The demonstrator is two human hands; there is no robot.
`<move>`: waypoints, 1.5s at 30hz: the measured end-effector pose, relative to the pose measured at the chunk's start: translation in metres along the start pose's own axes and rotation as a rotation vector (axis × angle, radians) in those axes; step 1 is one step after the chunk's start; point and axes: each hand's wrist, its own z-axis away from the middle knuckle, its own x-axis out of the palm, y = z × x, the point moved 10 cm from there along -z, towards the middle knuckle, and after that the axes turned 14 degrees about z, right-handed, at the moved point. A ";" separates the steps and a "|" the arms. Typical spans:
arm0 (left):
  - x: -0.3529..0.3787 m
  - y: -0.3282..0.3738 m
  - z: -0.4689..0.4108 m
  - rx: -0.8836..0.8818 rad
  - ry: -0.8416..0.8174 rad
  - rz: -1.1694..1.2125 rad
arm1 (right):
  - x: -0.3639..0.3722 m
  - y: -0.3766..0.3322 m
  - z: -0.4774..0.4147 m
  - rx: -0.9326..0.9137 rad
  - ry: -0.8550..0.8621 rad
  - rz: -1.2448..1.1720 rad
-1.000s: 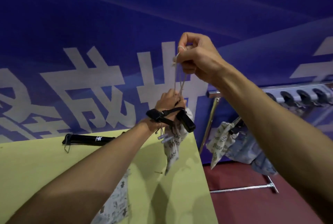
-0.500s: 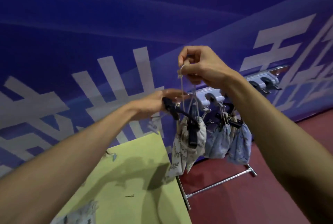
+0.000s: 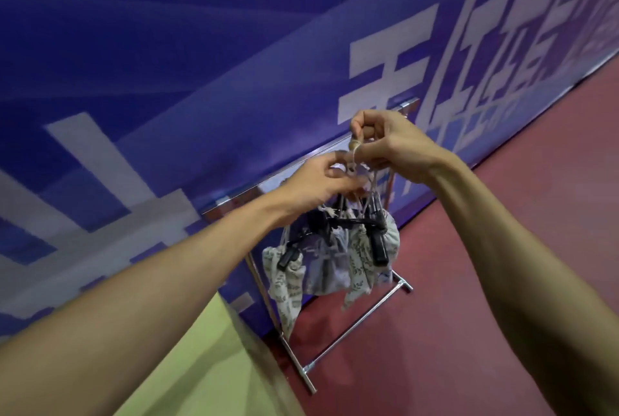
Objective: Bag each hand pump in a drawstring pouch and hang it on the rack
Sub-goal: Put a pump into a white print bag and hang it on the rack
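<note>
Right hand (image 3: pixel 385 144) is pinching the cord (image 3: pixel 355 151), left hand (image 3: pixel 321 181) pinching lower; the pouch (image 3: pixel 360 258) is hanging by the rack (image 3: pixel 355 326) over red floor (image 3: pixel 435 332). Less green worktop (image 3: pixel 207 365) is showing than before.

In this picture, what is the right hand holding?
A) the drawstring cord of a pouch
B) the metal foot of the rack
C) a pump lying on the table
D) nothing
A: the right hand pinches the drawstring cord, raised above the hanging pouch.
</note>
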 end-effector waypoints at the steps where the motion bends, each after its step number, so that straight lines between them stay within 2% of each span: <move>1: 0.007 -0.003 -0.010 0.001 0.001 -0.028 | -0.008 0.008 0.001 0.008 0.012 0.024; 8: 0.018 -0.042 -0.082 -0.021 0.054 -0.290 | -0.069 0.083 -0.001 0.106 0.080 0.101; 11: 0.018 -0.067 -0.104 -0.097 0.017 -0.243 | -0.088 0.124 -0.004 0.178 0.108 0.331; 16: 0.026 -0.109 -0.139 -0.218 -0.040 -0.290 | -0.107 0.174 -0.017 0.236 0.178 0.876; 18: 0.023 -0.121 -0.152 -0.250 -0.017 -0.307 | -0.107 0.186 -0.027 0.235 0.217 0.980; 21: 0.021 -0.133 -0.171 -0.295 0.003 -0.179 | -0.112 0.193 -0.042 0.191 0.395 1.042; 24: 0.019 -0.139 -0.187 -0.347 0.047 -0.025 | -0.124 0.210 -0.051 0.343 0.553 0.941; 26: 0.019 -0.143 -0.198 -0.377 0.065 0.054 | -0.129 0.226 -0.054 0.442 0.628 0.755; 28: 0.020 -0.145 -0.208 -0.384 0.063 0.118 | -0.134 0.234 -0.055 0.437 0.732 0.541; 31: 0.022 -0.148 -0.218 -0.407 0.052 0.166 | -0.139 0.237 -0.051 0.437 0.842 0.499; 34: 0.020 -0.153 -0.228 -0.408 0.057 0.120 | -0.136 0.242 -0.056 0.442 0.806 0.502; 39: 0.015 -0.163 -0.241 -0.442 0.068 0.051 | -0.128 0.257 -0.081 0.511 0.619 0.421; 42: 0.012 -0.164 -0.242 -0.455 0.092 -0.002 | -0.129 0.276 -0.092 0.534 0.570 0.337; 45: 0.015 -0.163 -0.242 -0.490 0.045 -0.117 | -0.130 0.290 -0.092 0.563 0.554 0.242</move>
